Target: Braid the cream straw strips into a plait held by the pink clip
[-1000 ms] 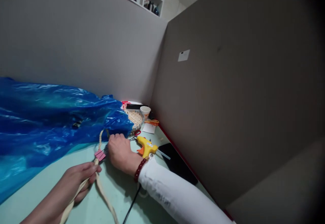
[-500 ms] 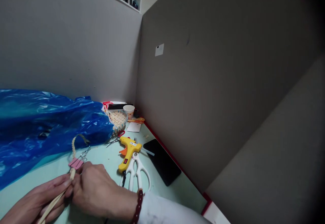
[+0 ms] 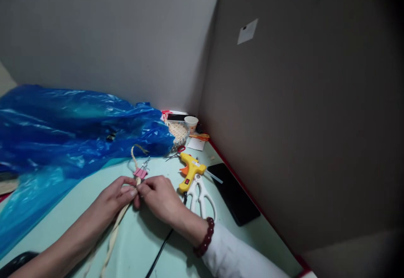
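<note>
Pale flat strands [image 3: 114, 231] run up from the table's front edge into my fingers. My left hand [image 3: 121, 191] pinches them from the left, thumb and fingers closed. Pressed close against it, my right hand [image 3: 158, 194] also grips the strands with its fingertips. Just beyond the fingertips a pink binder clip [image 3: 140, 173] with wire handles is fixed on the work. A narrow braided length [image 3: 134, 154] curls up past the clip toward the blue plastic. My fingers hide the exact spot where the strands cross.
Blue plastic sheeting [image 3: 78, 122] covers the back left. Right of my hands lie a yellow glue gun [image 3: 191, 170], white-handled scissors [image 3: 202, 198] and a black tablet-like slab [image 3: 235, 194]. A woven basket [image 3: 179, 133] and a paper cup [image 3: 191, 123] stand in the far corner. A black cable [image 3: 160, 250] crosses the front.
The view has swung left and down, so hands and table things sit further right and higher. My hands still hold the strands just below the pink clip.
</note>
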`<state>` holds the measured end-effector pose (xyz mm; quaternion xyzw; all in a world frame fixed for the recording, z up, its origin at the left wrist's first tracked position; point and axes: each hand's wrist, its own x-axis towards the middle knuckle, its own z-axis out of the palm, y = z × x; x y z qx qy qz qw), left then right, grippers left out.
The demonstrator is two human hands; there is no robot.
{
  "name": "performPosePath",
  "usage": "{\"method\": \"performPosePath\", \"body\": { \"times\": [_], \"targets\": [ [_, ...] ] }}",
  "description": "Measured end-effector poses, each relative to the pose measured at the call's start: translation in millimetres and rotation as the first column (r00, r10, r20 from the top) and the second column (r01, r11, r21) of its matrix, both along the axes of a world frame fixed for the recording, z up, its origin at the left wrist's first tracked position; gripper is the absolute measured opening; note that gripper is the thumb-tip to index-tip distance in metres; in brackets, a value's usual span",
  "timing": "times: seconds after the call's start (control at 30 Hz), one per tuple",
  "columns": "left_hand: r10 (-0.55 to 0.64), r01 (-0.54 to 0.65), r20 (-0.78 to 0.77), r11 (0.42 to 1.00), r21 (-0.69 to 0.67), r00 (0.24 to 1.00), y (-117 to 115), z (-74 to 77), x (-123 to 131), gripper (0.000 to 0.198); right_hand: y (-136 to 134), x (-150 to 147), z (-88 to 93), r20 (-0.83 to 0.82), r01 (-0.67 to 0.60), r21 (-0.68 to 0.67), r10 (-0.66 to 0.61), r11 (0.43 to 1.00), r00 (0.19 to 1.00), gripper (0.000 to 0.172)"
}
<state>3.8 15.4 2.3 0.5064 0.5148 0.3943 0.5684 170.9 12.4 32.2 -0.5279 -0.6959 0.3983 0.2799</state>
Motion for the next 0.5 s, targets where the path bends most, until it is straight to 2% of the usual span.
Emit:
{"method": "performPosePath", "body": {
  "times": [0.13,0.27,0.4,0.5],
  "targets": [
    [-0.067,0.106,-0.282,0.986,0.126,0.957,-1,9.9,-2,0.029,2,-3,-6.4,-0.099,0.062,-0.050,-0.067,0.997,0.993,0.034],
    [-0.017,0.164,-0.557,0.963,0.215,0.830,-4,23.3,-8,0.030,1,-3,-8.5,-0.126,0.133,-0.079,-0.142,0.988,0.982,0.028],
    [0.050,0.202,-0.704,0.941,0.270,0.709,-11,32.6,-4,0.034,-1,-3,-10.7,-0.154,0.140,-0.087,-0.152,0.986,0.976,0.030],
    [0.110,0.192,-0.754,0.934,0.301,0.648,-18,32.5,6,0.034,-2,-4,-11.6,-0.190,0.139,-0.085,-0.153,0.987,0.970,0.031]
  ]
}}
